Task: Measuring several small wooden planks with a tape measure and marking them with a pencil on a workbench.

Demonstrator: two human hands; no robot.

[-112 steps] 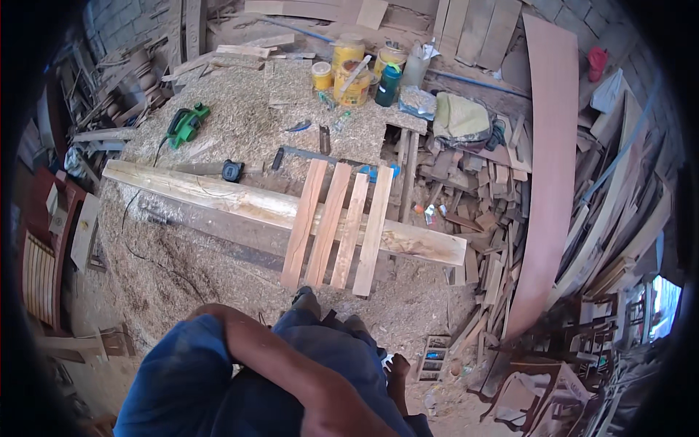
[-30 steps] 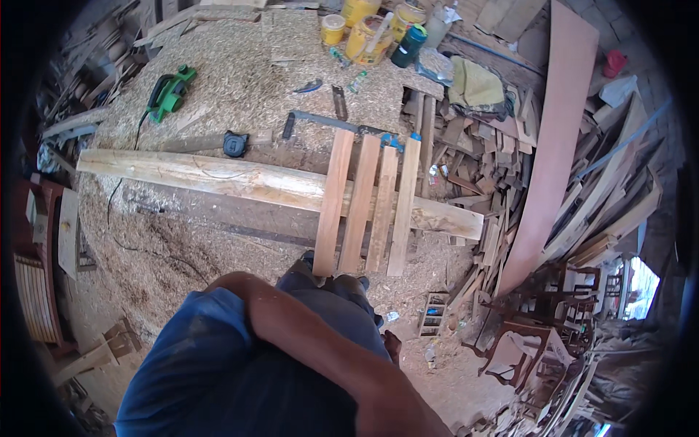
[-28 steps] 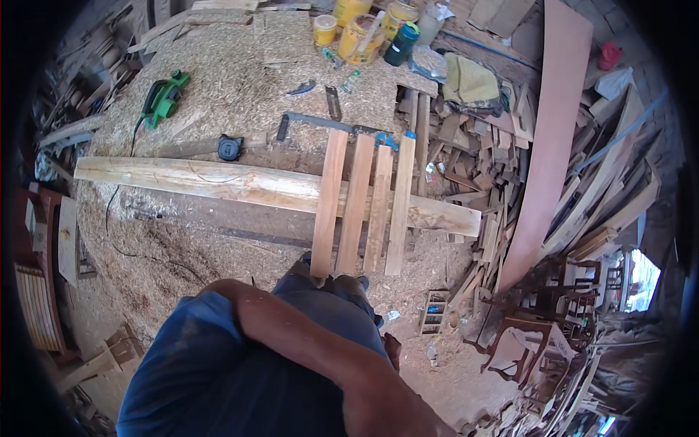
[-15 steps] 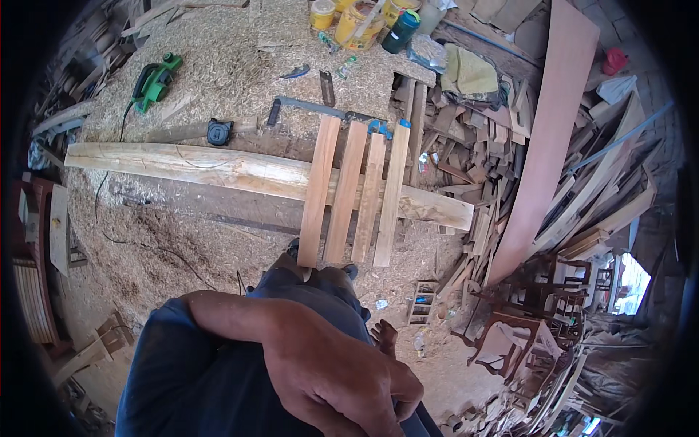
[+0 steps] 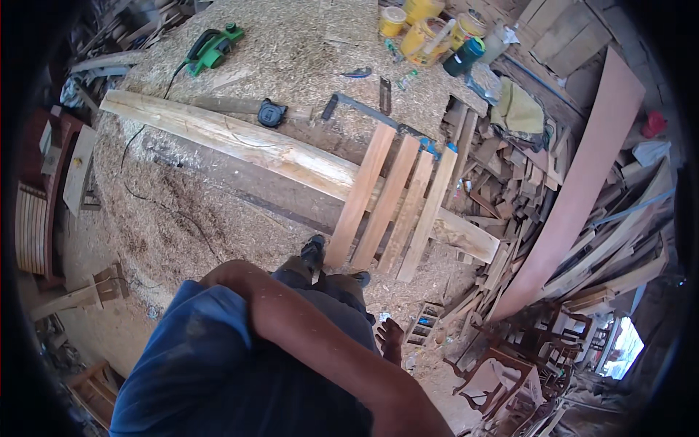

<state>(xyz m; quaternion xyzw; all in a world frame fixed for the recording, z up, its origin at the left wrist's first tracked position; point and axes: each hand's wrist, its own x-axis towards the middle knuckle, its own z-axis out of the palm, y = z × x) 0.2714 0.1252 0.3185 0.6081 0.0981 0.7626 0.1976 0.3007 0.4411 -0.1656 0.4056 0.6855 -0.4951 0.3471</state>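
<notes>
My left arm crosses my body from the blue sleeve toward the lower right, and its hand is out of the picture. Beyond that forearm hangs my right hand (image 5: 391, 338), open with fingers apart and nothing seen in it. Its wrist and arm are partly hidden by the left arm. It is nearest a small slatted wooden frame (image 5: 424, 324) on the ground. Ahead of my feet, several cut wooden strips (image 5: 362, 195) lie side by side across a long rough plank (image 5: 255, 144). Neither hand touches them.
A green electric planer (image 5: 212, 51) with a cord, a black tape measure (image 5: 271, 113) and a metal square (image 5: 364, 109) lie beyond the plank. Yellow buckets (image 5: 427, 41) and a dark bottle (image 5: 464, 57) stand behind. Scrap wood (image 5: 528, 164) and a wide board (image 5: 575, 182) fill the right.
The view has turned, so the strips and plank appear tilted and further right. My left forearm has swung to the lower right. My right hand still hangs with fingers apart.
</notes>
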